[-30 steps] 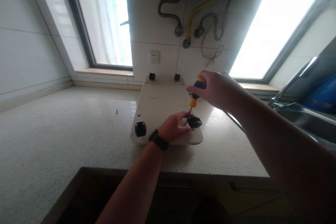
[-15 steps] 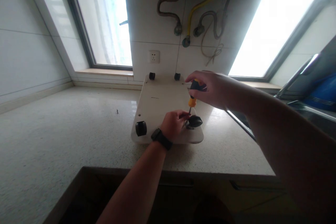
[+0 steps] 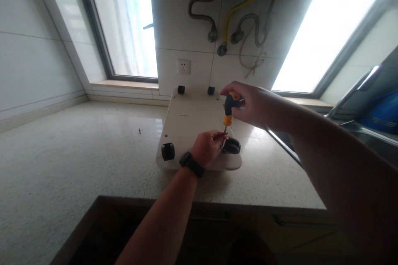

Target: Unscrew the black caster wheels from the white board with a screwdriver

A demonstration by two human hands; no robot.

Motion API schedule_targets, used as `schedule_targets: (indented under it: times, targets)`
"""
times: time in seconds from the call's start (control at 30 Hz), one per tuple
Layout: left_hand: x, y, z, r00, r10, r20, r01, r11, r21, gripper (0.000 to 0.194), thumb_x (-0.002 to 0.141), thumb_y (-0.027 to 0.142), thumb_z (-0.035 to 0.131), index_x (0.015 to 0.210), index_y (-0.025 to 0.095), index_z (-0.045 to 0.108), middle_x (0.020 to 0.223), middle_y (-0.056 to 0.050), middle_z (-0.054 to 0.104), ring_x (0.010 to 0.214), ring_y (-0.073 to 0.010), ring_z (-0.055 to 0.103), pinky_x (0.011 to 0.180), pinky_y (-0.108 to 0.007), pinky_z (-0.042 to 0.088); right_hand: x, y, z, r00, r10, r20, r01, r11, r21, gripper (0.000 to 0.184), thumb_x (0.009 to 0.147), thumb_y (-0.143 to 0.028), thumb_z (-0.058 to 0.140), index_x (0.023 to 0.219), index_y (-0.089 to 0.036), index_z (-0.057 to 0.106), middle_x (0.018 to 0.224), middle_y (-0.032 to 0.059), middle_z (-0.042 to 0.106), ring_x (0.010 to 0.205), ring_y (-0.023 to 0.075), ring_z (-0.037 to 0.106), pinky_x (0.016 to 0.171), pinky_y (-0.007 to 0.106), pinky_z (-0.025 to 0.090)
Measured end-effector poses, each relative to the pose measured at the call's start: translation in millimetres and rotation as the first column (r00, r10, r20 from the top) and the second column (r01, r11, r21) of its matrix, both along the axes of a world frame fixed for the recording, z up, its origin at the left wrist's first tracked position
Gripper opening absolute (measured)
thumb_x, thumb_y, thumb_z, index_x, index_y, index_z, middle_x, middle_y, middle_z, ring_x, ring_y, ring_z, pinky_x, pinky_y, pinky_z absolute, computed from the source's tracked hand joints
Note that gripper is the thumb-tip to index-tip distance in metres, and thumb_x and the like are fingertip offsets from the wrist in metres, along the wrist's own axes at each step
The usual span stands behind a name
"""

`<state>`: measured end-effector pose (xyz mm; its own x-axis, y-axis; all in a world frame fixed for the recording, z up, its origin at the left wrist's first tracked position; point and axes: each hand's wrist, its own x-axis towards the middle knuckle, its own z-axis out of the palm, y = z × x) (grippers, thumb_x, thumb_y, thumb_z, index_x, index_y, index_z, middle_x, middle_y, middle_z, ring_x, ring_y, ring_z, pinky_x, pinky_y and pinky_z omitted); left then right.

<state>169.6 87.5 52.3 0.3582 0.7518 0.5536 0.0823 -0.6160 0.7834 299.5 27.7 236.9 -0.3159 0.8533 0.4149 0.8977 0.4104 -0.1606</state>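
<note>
My right hand (image 3: pixel 245 101) is closed around the yellow-and-black handle of a screwdriver (image 3: pixel 228 119), which stands nearly upright with its shaft down. My left hand (image 3: pixel 207 147), wearing a black watch (image 3: pixel 192 164), pinches at the shaft's lower end; the fingers hide the tip and anything held there. Just right of those fingertips is a black caster wheel (image 3: pixel 232 146) on a pale board (image 3: pixel 192 126). Another caster (image 3: pixel 168 151) sits at the board's near left corner, and two smaller-looking ones (image 3: pixel 180 90) are along its far edge.
The board lies on a speckled stone counter (image 3: pixel 118 157). Left of it is a tiny dark object (image 3: pixel 139 131), perhaps a screw. Behind are a wall socket (image 3: pixel 184 66) and pipes (image 3: pixel 228 20). A sink edge with a faucet (image 3: pixel 354 89) is at the right.
The near right caster has swivelled, now showing its paired wheels. My right fingers have shifted on the handle, leaving more of it visible. My left hand stays at the shaft's lower end.
</note>
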Motion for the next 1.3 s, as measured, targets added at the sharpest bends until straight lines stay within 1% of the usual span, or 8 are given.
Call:
schedule_targets:
  times: [0.17,0.3,0.57,0.8,0.9,1.0,1.17,1.3]
  targets:
    - [1.0,-4.4,2.9,0.997,0.076,-0.021,-0.076,0.997,0.017,0.014,0.093,0.030,0.068,0.094,0.020,0.077,0.093,-0.006,0.080,0.082,-0.0180,0.072,0.077,-0.030,0.051,-3.8,3.4,-13.1,0.998,-0.031,-0.057,0.037,0.993,0.113,0.051,0.082,-0.053,0.067,0.121,-0.020,0.058,0.101,0.0088,0.068,0.083,0.0234,0.062,0.072,0.038,0.047]
    - [1.1,-7.6,5.6,0.986,0.163,-0.042,-0.163,0.987,0.013,0.016,0.091,0.034,0.072,0.085,0.019,0.076,0.082,-0.004,0.078,0.074,-0.0168,0.069,0.068,-0.028,0.046,-7.3,7.6,-22.5,0.999,-0.043,-0.013,0.044,0.969,0.244,0.042,0.086,-0.049,0.066,0.114,-0.019,0.059,0.102,0.0106,0.065,0.088,0.0252,0.061,0.074,0.039,0.047]
    - [-0.4,-8.6,6.8,0.981,0.191,-0.037,-0.192,0.981,0.000,0.022,0.088,0.038,0.074,0.080,0.018,0.074,0.077,-0.004,0.076,0.069,-0.0169,0.067,0.065,-0.028,0.045,-9.6,3.2,-14.5,1.000,-0.026,-0.016,0.028,0.990,0.141,0.044,0.079,-0.033,0.069,0.120,-0.020,0.058,0.095,0.0067,0.070,0.079,0.0215,0.063,0.069,0.035,0.046]
    - [-2.1,-9.3,6.0,1.000,0.024,-0.009,-0.024,0.999,0.030,0.022,0.097,0.027,0.061,0.111,0.017,0.075,0.110,-0.011,0.078,0.097,-0.0194,0.073,0.084,-0.030,0.053,-3.7,5.8,-13.8,0.997,0.060,-0.038,-0.057,0.996,0.076,0.048,0.078,-0.023,0.062,0.126,-0.025,0.060,0.109,0.0056,0.067,0.084,0.0196,0.064,0.074,0.035,0.050]
    - [-2.7,-8.8,6.7,0.999,0.039,-0.004,-0.039,0.999,0.016,0.017,0.095,0.025,0.064,0.103,0.017,0.076,0.104,-0.010,0.079,0.094,-0.0194,0.074,0.083,-0.030,0.053,-6.2,3.9,-14.5,0.997,0.055,-0.048,-0.050,0.994,0.100,0.040,0.083,-0.033,0.063,0.123,-0.026,0.064,0.111,0.0080,0.063,0.087,0.0203,0.062,0.075,0.036,0.050]
    - [-3.0,-8.5,7.6,0.996,0.091,-0.017,-0.090,0.996,0.014,0.009,0.091,0.026,0.070,0.090,0.018,0.076,0.094,-0.007,0.080,0.085,-0.0186,0.073,0.077,-0.030,0.052,-9.1,2.2,-14.6,0.999,0.036,-0.029,-0.031,0.988,0.153,0.043,0.085,-0.045,0.066,0.123,-0.026,0.067,0.101,0.0073,0.063,0.086,0.0210,0.061,0.076,0.037,0.048]
    - [-2.6,-8.4,7.0,0.989,0.147,-0.025,-0.146,0.989,0.027,0.013,0.090,0.030,0.072,0.084,0.019,0.075,0.085,-0.005,0.078,0.076,-0.0170,0.070,0.071,-0.029,0.049,-9.8,3.3,-15.6,0.990,0.039,-0.132,-0.021,0.991,0.133,0.055,0.077,-0.043,0.076,0.126,-0.024,0.062,0.095,0.0044,0.071,0.079,0.0198,0.064,0.072,0.036,0.049]
    - [-2.8,-8.4,6.8,0.989,0.146,-0.018,-0.146,0.989,0.019,0.014,0.089,0.031,0.073,0.084,0.018,0.074,0.086,-0.005,0.078,0.077,-0.0172,0.070,0.073,-0.029,0.049,-9.8,3.4,-15.9,0.984,0.064,-0.167,-0.047,0.993,0.107,0.048,0.077,-0.039,0.076,0.120,-0.024,0.063,0.100,0.0049,0.073,0.085,0.0215,0.067,0.073,0.037,0.052]
